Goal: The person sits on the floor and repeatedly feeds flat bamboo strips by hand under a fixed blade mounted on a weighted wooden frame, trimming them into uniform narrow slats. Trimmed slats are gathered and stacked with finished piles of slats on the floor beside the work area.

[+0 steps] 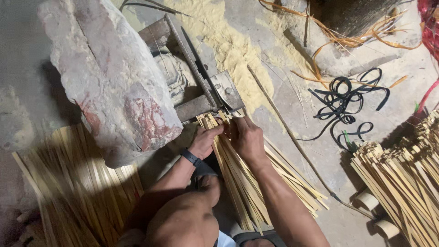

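Bent knee (183,219) lowest in view, just below the bundle of bamboo strips (238,178). Both hands at the top end of that bundle: left hand (205,139), watch (190,157) on its wrist, fingers (215,131) curled and pinching a few strip ends; right hand (246,137) laid over the bundle, fingers pressed together around the strips. Bundle fanned out on the floor, its upper end touching a metal blade fixture (201,87) pinned under a big stone block (109,77).

Left of the bundle, a heap of flat strips (77,192) in shadow. Well to the right of it, a larger stack of strips (402,178) beside short bamboo rings (368,200). Above the bundle, pale sawdust (233,50) spread around the fixture; up and to the right, black straps (347,105) coiled loosely.

By judgement, work partway through: sizeable piles lying on both sides, one full bundle in hand at the blade.
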Available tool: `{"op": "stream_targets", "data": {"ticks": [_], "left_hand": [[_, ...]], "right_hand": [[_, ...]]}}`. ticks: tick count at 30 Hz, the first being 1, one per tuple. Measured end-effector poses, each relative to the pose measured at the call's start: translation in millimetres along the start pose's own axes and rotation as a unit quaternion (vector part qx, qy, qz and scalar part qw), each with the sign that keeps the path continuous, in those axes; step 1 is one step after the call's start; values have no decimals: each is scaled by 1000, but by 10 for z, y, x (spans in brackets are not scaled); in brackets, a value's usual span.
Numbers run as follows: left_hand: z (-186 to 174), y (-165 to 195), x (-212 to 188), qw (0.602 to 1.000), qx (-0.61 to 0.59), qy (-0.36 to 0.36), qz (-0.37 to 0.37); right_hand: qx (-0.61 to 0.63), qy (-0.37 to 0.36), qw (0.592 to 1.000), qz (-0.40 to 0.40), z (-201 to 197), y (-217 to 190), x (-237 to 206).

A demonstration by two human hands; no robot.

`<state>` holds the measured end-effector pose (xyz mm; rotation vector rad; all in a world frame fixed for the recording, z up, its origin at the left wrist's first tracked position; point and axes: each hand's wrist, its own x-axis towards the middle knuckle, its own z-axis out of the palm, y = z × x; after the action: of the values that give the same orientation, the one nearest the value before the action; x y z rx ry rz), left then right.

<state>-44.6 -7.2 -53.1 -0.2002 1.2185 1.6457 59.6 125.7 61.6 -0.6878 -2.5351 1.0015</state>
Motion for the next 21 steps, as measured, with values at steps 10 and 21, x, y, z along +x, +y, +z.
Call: {"op": "stream_targets", "data": {"ticks": [10,21], "left_hand": [[164,193,-147,997,1,-71,-20],[11,93,-85,999,31,-29,-13]], "right_hand": [[43,-21,997,60,-344,28,-529],[-34,73,997,-23,-3,-128,-33]]}}
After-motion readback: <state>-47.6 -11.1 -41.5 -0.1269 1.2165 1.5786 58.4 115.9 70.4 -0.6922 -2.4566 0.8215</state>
